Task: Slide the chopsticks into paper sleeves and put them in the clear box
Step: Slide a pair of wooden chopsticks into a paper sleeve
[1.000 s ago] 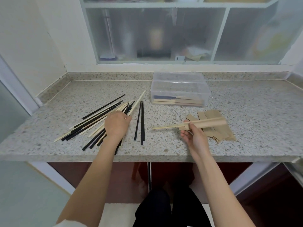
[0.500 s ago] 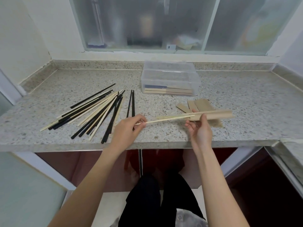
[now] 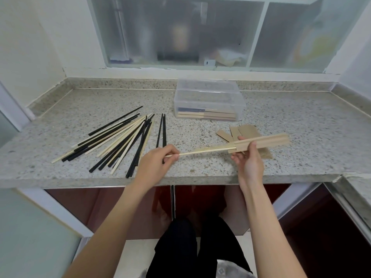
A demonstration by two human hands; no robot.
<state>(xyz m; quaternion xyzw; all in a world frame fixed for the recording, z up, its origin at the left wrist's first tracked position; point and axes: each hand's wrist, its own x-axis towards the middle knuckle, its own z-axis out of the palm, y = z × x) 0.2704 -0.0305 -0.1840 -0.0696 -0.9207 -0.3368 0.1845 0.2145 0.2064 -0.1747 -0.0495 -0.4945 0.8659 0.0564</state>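
My right hand (image 3: 249,161) holds a brown paper sleeve (image 3: 265,141) level above the counter's front edge. A pale wooden chopstick (image 3: 204,151) pokes out of the sleeve's left end. My left hand (image 3: 156,165) pinches the free left tip of that chopstick. A loose pile of black and pale chopsticks (image 3: 120,139) lies fanned out on the left of the counter. The clear box (image 3: 208,97) stands at the back, with several sleeved chopsticks stacked along its front wall. More flat brown sleeves (image 3: 241,131) lie under and behind the held one.
The speckled stone countertop (image 3: 301,137) has a raised back lip under a frosted window. Its front edge runs just below my hands, with dark red cabinet doors beneath. A second counter piece (image 3: 359,189) begins at the lower right.
My left hand left the chopstick pile and came right to grip a pale chopstick's tip. That chopstick's other end has entered the sleeve held by my right hand.
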